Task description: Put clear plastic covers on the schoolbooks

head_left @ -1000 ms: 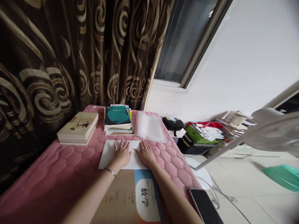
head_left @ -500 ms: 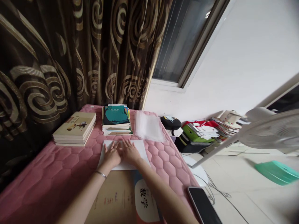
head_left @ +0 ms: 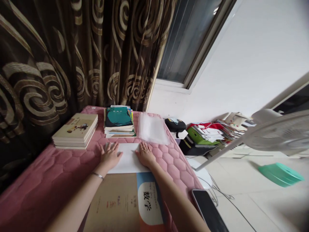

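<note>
A white sheet of paper lies on the pink quilted table cover. My left hand rests flat on the sheet's left edge, fingers spread, a thin bracelet at the wrist. My right hand lies flat on the sheet's right edge, fingers stretched out. Both hands are open and hold nothing. Nearer to me, a brown and blue textbook lies under the sheet's near edge, between my forearms.
A beige book stack and a stack topped by a teal book sit at the back, with clear plastic sleeves to their right. A phone lies at the table's right edge. A white fan, floor clutter and a curtain surround the table.
My hands were side by side at the sheet's middle half a second ago; they have now slid apart to its left and right edges.
</note>
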{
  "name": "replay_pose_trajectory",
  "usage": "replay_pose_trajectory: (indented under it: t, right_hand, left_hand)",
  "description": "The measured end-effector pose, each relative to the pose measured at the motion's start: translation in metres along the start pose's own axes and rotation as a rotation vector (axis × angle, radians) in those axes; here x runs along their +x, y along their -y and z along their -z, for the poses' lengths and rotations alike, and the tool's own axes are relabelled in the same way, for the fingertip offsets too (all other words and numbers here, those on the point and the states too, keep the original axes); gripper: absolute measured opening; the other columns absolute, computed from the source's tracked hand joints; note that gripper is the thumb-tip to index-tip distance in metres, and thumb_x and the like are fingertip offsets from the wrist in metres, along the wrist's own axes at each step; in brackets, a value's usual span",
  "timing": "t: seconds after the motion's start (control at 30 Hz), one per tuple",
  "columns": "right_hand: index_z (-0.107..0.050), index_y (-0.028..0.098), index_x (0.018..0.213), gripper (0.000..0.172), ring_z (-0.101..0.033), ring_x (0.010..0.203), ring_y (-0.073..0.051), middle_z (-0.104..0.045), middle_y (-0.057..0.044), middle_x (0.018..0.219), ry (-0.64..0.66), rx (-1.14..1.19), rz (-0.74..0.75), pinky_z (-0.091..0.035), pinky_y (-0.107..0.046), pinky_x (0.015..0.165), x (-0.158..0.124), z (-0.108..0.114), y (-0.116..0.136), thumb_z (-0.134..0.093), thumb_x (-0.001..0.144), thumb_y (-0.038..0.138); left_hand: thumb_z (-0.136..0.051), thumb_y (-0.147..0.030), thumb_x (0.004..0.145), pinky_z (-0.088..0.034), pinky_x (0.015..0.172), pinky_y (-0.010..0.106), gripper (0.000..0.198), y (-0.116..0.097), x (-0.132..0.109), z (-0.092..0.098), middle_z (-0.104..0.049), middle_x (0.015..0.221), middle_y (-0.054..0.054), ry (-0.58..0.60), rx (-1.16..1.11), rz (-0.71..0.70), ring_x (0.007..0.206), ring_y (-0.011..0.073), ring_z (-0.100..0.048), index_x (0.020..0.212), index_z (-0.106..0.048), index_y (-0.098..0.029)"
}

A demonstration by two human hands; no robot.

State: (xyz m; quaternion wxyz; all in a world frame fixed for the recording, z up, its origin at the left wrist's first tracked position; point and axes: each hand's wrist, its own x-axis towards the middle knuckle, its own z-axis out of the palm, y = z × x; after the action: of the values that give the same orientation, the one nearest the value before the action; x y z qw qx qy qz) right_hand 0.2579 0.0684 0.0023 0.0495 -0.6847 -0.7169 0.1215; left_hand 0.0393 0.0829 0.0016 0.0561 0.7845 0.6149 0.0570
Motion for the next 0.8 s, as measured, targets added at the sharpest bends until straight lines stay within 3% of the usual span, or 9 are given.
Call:
replay_pose_trajectory:
  t: [0.13, 0.2, 0.27, 0.37, 0.43, 0.5, 0.67, 0.8]
  right_hand:
    - [-0.02, -0.001, 0.151, 0.07, -0.009, 0.149, -0.025, -0.014, -0.016, 0.159, 0.009, 0.008, -0.006, -0.008, -0.041, 0.119, 0.001, -0.002, 0.002, -0.024, 0.099, 0.045]
    - [-0.019, 0.0, 0.151, 0.07, -0.008, 0.149, -0.026, -0.013, -0.016, 0.16, 0.016, 0.008, -0.009, -0.008, -0.041, 0.119, 0.0, -0.001, 0.003, -0.025, 0.099, 0.045]
    - [-0.02, 0.0, 0.151, 0.069, -0.008, 0.149, -0.025, -0.013, -0.015, 0.16, 0.023, 0.0, -0.014, -0.007, -0.04, 0.119, -0.001, 0.001, 0.004, -0.025, 0.099, 0.045]
    - [-0.02, 0.001, 0.151, 0.069, -0.01, 0.149, -0.025, -0.014, -0.016, 0.16, 0.021, -0.012, -0.02, -0.008, -0.041, 0.119, -0.002, 0.001, 0.007, -0.026, 0.099, 0.045]
    - [-0.021, 0.0, 0.151, 0.069, -0.011, 0.148, -0.026, -0.015, -0.017, 0.159, 0.009, -0.015, -0.017, -0.009, -0.041, 0.119, -0.002, 0.001, 0.007, -0.027, 0.099, 0.044]
    - [-0.021, -0.001, 0.151, 0.068, -0.012, 0.148, -0.026, -0.015, -0.018, 0.159, -0.006, -0.018, -0.009, -0.01, -0.041, 0.119, -0.002, 0.0, 0.005, -0.027, 0.099, 0.043]
    - [-0.024, -0.001, 0.15, 0.067, -0.014, 0.148, -0.027, -0.018, -0.02, 0.158, -0.023, -0.04, -0.003, -0.014, -0.044, 0.119, -0.003, 0.002, 0.009, -0.031, 0.098, 0.041]
    - [-0.029, -0.002, 0.148, 0.061, -0.016, 0.147, -0.03, -0.021, -0.023, 0.156, -0.051, -0.043, 0.048, -0.015, -0.047, 0.118, 0.002, 0.002, 0.036, -0.035, 0.098, 0.032]
  left_hand:
    - [-0.029, -0.048, 0.094, -0.002, 0.111, 0.072, 0.06, 0.029, -0.005, 0.01, -0.031, 0.157, 0.007, -0.003, 0.04, 0.133, 0.147, 0.0369, -0.015, 0.148, -0.036, -0.022]
    - [-0.03, -0.04, 0.094, 0.001, 0.11, 0.073, 0.059, 0.029, -0.007, 0.014, -0.037, 0.154, 0.013, -0.048, 0.104, 0.215, 0.146, 0.0398, -0.015, 0.146, -0.039, -0.015]
    - [-0.03, -0.027, 0.092, 0.004, 0.11, 0.072, 0.057, 0.014, -0.006, 0.017, -0.042, 0.149, 0.022, -0.105, 0.161, 0.256, 0.145, 0.0416, -0.017, 0.143, -0.042, -0.005]
    - [-0.028, -0.014, 0.089, 0.001, 0.113, 0.07, 0.057, -0.025, -0.002, 0.013, -0.036, 0.152, 0.022, -0.146, 0.124, 0.1, 0.146, 0.0372, -0.018, 0.143, -0.042, -0.004]
    - [-0.03, -0.02, 0.091, -0.003, 0.115, 0.067, 0.056, -0.049, 0.001, 0.005, -0.034, 0.155, 0.013, -0.106, 0.024, -0.099, 0.147, 0.0321, -0.018, 0.147, -0.038, -0.014]
    - [-0.032, -0.028, 0.093, -0.005, 0.115, 0.066, 0.055, -0.061, 0.003, -0.005, -0.034, 0.156, 0.007, -0.042, -0.051, -0.153, 0.147, 0.0298, -0.021, 0.148, -0.037, -0.022]
    - [-0.035, -0.044, 0.092, -0.002, 0.113, 0.07, 0.059, -0.05, 0.006, -0.016, -0.031, 0.157, 0.005, -0.005, -0.092, -0.098, 0.146, 0.0322, -0.021, 0.148, -0.036, -0.023]
    - [-0.035, -0.042, 0.092, 0.0, 0.113, 0.07, 0.057, -0.04, 0.006, -0.016, -0.031, 0.157, 0.003, -0.004, -0.098, -0.112, 0.146, 0.0344, -0.02, 0.147, -0.039, -0.027]
